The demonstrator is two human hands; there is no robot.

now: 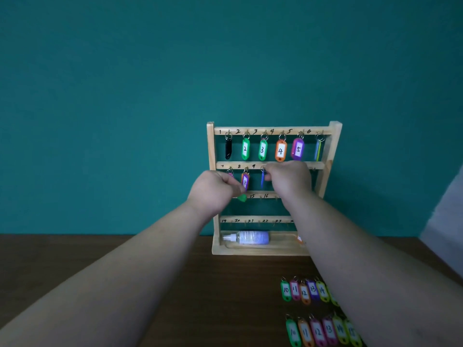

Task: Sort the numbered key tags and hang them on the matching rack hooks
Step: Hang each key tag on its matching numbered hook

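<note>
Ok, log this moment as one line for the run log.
left hand: holds green tag | right hand: pinches blue tag at second rail | table: loose tags waiting

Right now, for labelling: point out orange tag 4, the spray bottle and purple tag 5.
orange tag 4 (280, 151), head view, white label
spray bottle (253, 237), head view, labelled body
purple tag 5 (298, 149), head view, white label

rack (334, 136) upright | hung tags (280, 151) above | green tag (242, 198) held | loose tags (285, 290) rowed
</note>
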